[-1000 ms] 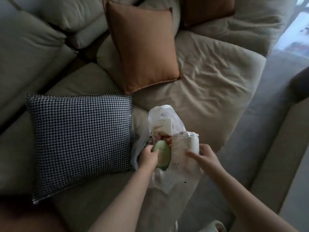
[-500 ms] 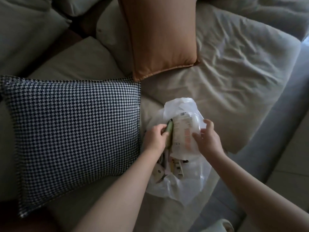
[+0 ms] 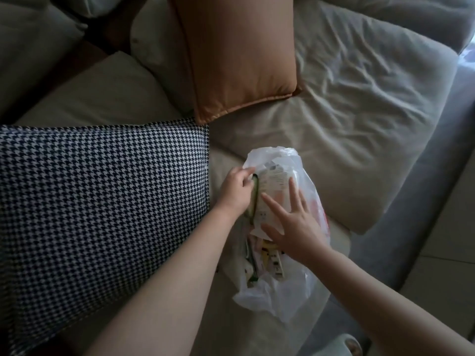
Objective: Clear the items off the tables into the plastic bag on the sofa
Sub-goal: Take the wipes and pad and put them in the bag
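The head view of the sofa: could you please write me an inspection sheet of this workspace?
Surface: beige sofa, cushion fabric wrinkled.
Job's things: translucent plastic bag lying on the seat, with small packets inside; a pale printed package and a green item at its opening.
Clutter: houndstooth pillow left of the bag; orange pillow behind it.
Grippers: left hand closed on the green item; right hand open, fingers spread flat on the pale package.
Cables: nothing seen.
Surroundings: grey floor to the right; tables not in view.
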Tool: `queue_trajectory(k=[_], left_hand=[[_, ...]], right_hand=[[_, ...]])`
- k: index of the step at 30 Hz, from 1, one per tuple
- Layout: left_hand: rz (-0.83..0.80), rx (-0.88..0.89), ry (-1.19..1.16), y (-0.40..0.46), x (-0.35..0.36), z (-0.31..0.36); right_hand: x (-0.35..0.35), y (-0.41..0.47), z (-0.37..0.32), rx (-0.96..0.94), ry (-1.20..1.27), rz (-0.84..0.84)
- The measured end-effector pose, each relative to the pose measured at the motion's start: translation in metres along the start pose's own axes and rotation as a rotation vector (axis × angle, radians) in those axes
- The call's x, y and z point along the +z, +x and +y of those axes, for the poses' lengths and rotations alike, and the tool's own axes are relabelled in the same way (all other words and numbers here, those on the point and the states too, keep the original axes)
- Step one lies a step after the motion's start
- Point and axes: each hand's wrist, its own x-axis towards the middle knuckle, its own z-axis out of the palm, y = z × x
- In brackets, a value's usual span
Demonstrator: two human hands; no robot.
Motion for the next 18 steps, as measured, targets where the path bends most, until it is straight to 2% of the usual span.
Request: queue_trajectory(k=[9, 11, 14, 16, 18], left_hand=[[0.014, 0.043, 0.152, 0.010, -0.069, -0.012], [-0.008, 0.057, 0.204, 0.009, -0.070, -0.015], [-0.036, 0.048, 0.221, 0.005, -0.062, -0.019], [-0.053, 0.043, 0.223, 0.003, -0.057, -0.020], [-0.065, 0.058, 0.245, 0.002, -0.053, -0.019]], right_hand=[[0.006, 0.041, -0.027, -0.211, -0.135, -0.205], [0.006, 0.045, -0.026, -0.247, -0.232, -0.163], [0.006, 0.032, -0.023, -0.258, -0.317, 0.045], [0.014, 0.019, -0.017, -0.326, -0.346, 0.057], [0.031, 0.011, -0.004, -0.401, -0.418, -0.009]])
